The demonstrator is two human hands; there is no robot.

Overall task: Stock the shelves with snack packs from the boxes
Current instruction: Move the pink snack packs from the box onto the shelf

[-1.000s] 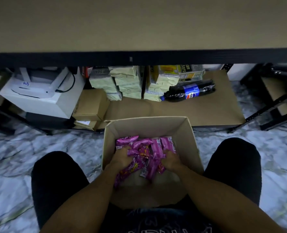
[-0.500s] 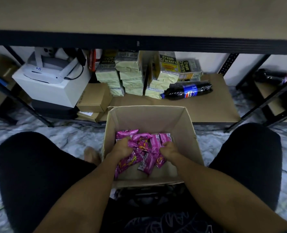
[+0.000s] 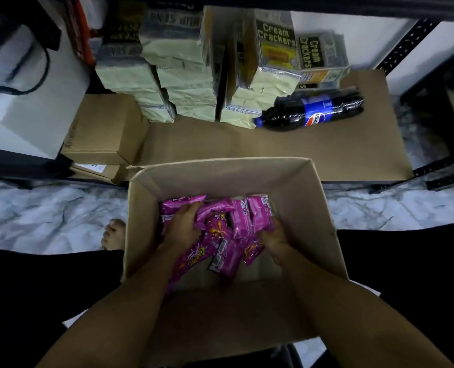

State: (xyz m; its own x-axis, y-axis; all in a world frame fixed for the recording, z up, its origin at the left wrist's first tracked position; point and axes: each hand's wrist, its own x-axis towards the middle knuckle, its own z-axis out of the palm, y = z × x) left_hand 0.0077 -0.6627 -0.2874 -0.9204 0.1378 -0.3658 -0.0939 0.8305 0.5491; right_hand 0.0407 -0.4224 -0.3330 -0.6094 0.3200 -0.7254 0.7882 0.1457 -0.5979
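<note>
View has dipped closer since earlier, both hands still inside open brown cardboard box [image 3: 305, 208], left hand [image 3: 182, 228] and right hand [image 3: 272, 236] each clutching shiny pink snack packs [image 3: 228, 235]

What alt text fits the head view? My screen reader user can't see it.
Both hands, left hand and right hand, gather pink snack packs inside an open cardboard box before a low shelf holding cream cracker packs.
</note>
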